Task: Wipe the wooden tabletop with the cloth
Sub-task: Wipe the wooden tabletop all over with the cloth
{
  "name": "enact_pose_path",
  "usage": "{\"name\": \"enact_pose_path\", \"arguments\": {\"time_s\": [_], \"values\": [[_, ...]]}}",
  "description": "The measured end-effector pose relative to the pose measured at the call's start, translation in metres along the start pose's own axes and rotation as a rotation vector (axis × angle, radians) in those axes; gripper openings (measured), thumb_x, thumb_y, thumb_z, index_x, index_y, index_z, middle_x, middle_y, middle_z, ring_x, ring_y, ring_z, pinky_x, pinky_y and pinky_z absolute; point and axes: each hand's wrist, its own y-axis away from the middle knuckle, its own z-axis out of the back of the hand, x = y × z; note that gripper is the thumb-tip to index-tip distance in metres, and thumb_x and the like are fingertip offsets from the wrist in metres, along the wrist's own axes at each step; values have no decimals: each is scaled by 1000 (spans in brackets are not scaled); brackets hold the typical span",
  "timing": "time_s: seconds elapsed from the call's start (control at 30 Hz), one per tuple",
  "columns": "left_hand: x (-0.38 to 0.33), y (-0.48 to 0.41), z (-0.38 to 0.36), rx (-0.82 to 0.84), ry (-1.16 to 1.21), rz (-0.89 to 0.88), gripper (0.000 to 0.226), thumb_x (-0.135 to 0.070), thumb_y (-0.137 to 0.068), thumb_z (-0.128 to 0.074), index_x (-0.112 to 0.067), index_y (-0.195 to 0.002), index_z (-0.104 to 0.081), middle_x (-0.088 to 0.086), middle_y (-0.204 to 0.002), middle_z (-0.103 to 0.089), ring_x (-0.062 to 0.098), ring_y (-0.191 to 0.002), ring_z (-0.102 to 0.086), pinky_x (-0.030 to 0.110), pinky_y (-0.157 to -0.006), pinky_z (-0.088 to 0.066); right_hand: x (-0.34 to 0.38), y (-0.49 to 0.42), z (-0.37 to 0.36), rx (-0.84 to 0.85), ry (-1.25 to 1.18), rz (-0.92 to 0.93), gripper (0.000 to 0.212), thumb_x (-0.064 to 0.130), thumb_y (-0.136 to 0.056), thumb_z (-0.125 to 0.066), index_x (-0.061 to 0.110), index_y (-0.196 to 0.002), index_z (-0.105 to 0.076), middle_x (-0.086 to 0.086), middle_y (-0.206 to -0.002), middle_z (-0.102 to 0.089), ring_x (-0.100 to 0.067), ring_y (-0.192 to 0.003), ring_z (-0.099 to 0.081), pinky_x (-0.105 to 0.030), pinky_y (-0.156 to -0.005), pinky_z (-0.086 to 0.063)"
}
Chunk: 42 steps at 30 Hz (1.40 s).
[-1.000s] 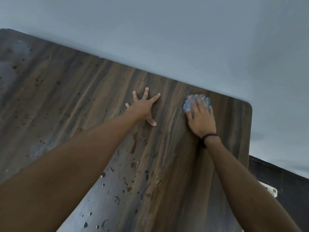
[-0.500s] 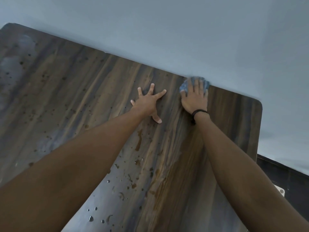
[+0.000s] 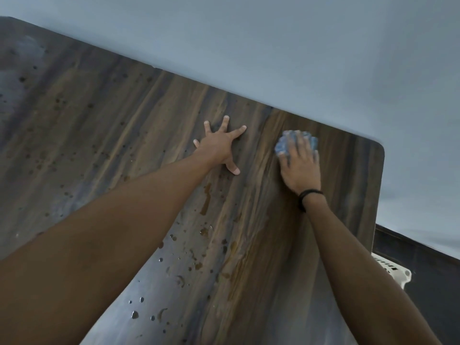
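Looking down from the head camera, both bare arms reach forward across a dark, streaky wooden tabletop (image 3: 99, 125) that runs up against a grey-blue wall (image 3: 298, 58).

The left hand (image 3: 219, 148) lies palm-down on the wood. Its fingers (image 3: 225, 120) are straight and splayed wide, the thumb stuck out to the side, holding nothing, only resting on the surface.

The right hand (image 3: 300, 168), with a black band (image 3: 307, 197) round its wrist, lies just beside the left, toward the tabletop's far right corner. It presses down on a bunched blue cloth (image 3: 288, 143). Its fingers (image 3: 302, 143) lie fairly straight and slightly apart over the top of the wad, with blue showing between and beyond them. Whether the thumb tucks round the cloth cannot be told. The cloth sits on the wood near the back edge, close to the rounded corner.

Brownish drops and smears (image 3: 204, 230) dot the wood between the two forearms and off to the left. A white object (image 3: 393, 270) shows past the tabletop's right edge, too little of it visible to tell what it is.
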Motion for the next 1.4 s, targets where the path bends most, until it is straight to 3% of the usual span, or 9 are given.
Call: {"name": "enact_pose_path", "arguments": {"time_s": [0.1, 0.27, 0.43, 0.63, 0.77, 0.93, 1.1, 1.23, 1.4], "values": [[0, 2, -1, -13, 2, -14, 134, -46, -58, -93, -56, -153, 1, -10, -162, 28, 49, -146, 23, 82, -104, -15, 12, 7, 2, -13, -13, -163, 59, 41, -108, -29, 28, -163, -12, -3, -171, -6, -25, -157, -4, -58, -124, -10], [17, 21, -20, 6, -42, -47, 131, -50, -63, -89, -51, -155, 5, -7, -162, 29, 51, -144, 25, 77, -111, -9, 23, 89, -13, 99, 29, 203, 56, 43, -109, -28, 35, -162, -13, 6, -170, -8, -16, -157, -1, -50, -126, -7], [38, 46, -40, 22, -95, -45, 139, -53, -59, -91, -52, -153, 13, -10, -160, 34, 49, -144, 27, 80, -108, -9, 16, 42, -5, -11, -35, -171, 59, 41, -108, -31, 30, -163, -13, 0, -171, -6, -23, -157, -2, -58, -124, -9], [32, 47, -35, 38, -87, -33, 140, -51, -58, -92, -52, -153, 11, -10, -160, 33, 48, -145, 26, 80, -108, -10, 41, 108, -28, 42, 84, 227, 56, 42, -108, -30, 33, -162, -17, 5, -169, -15, -18, -156, -9, -52, -125, -13], [35, 60, -43, 31, -76, -52, 138, -57, -60, -89, -43, -156, 8, -5, -163, 27, 50, -145, 21, 76, -110, -15, 51, 85, -24, 8, -3, -134, 59, 42, -108, -29, 29, -163, -11, 0, -171, -5, -22, -157, -1, -56, -125, -6], [47, 96, -81, 116, -116, -80, 147, -59, -57, -89, -40, -155, 19, -8, -159, 37, 43, -145, 28, 79, -108, -13, 56, 155, -37, 111, 99, 321, 58, 44, -108, -30, 32, -162, -15, 6, -170, -13, -16, -157, -5, -55, -124, -16], [46, 110, -80, 132, -120, -85, 148, -45, -60, -93, -40, -154, 21, -11, -156, 40, 42, -145, 31, 80, -107, -14, 55, 121, -23, 30, -16, -180, 58, 40, -108, -30, 29, -163, -13, 0, -171, -4, -22, -157, 0, -56, -125, -4], [43, 109, -80, 132, -128, -78, 150, -46, -58, -93, -39, -155, 21, -10, -157, 40, 42, -145, 30, 80, -106, -14, 54, 159, -30, 111, 89, 238, 57, 43, -108, -30, 34, -162, -14, 6, -170, -11, -15, -157, -4, -52, -126, -11], [52, 129, -92, 131, -133, -125, 143, -44, -64, -91, -32, -157, 16, -6, -158, 38, 44, -145, 29, 76, -111, -13, 58, 144, -26, 45, -37, -194, 58, 41, -109, -28, 32, -163, -10, 3, -171, -2, -19, -157, 2, -54, -126, -3]]}}
